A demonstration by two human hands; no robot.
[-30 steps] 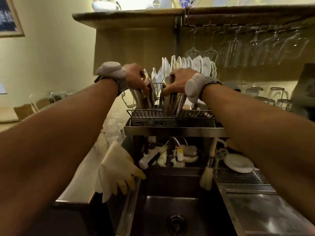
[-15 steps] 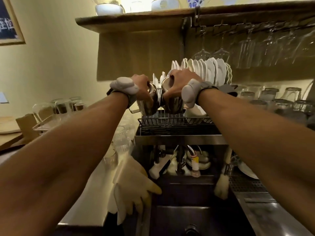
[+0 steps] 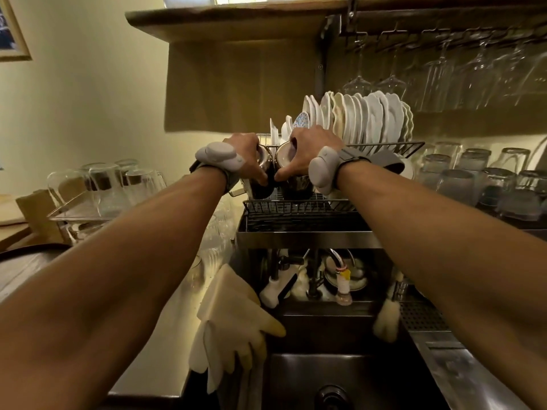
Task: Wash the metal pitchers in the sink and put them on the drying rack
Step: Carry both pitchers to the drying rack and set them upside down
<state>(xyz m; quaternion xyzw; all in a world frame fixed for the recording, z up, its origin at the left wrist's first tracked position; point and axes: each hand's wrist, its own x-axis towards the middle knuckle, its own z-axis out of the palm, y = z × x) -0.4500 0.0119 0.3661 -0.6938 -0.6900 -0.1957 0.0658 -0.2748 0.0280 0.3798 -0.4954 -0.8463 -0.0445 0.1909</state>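
While left hand point(image 3: 245, 155) and right hand point(image 3: 309, 153) clasped their pitchers point(image 3: 296, 186) from above (axes near upright), both sat directly beneath, on drying rack point(image 3: 296, 208); release pending.

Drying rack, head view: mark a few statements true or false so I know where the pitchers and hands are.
1. The left hand grips the left pitcher, the right hand the right pitcher, at the drying rack. True.
2. The white plates stand in front of the pitchers. False: they stand behind them.
3. A pitcher lies in the sink basin. False: none shows there.
4. A rubber glove hangs over the sink's left edge. True.
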